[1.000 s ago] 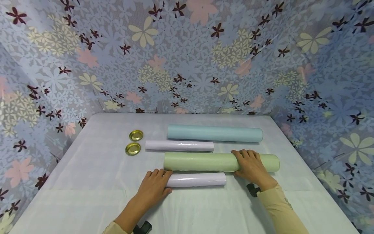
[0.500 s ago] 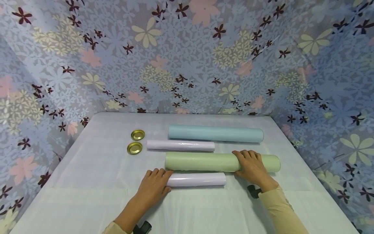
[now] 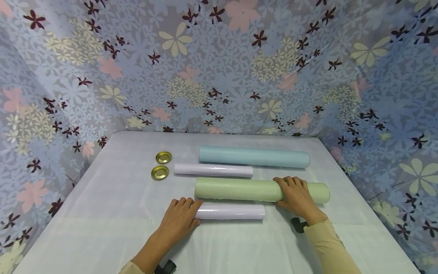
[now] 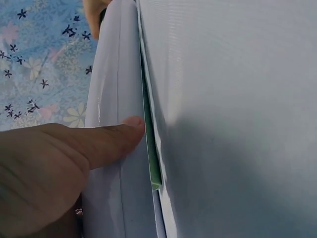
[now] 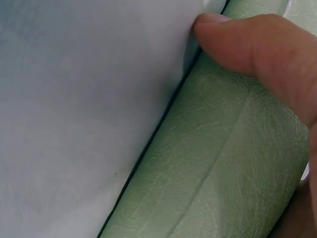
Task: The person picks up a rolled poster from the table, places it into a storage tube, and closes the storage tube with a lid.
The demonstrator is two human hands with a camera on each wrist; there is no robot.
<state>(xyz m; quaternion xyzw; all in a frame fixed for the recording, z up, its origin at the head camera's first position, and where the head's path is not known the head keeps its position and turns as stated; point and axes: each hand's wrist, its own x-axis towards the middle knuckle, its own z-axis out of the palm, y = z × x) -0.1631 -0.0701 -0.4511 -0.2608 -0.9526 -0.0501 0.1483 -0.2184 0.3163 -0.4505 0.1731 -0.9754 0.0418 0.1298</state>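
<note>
Roll (image 3: 239, 189) (green) in right hand (image 3: 295, 196), white roll (image 3: 232, 212) in left hand (image 3: 181, 219)

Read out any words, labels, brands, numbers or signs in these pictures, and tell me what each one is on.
There are none to read.
Green roll, near white roll, far white roll, blue roll: no lettering on the visible sides.
Gold dishes: none visible.
Floral cloth: a flower pattern, no text.

No lettering or number can be read anywhere, neither on the white roll (image 3: 232, 212) at the left grip (image 3: 182, 216) nor the green roll (image 3: 237, 189) at the right grip (image 3: 297, 196).
</note>
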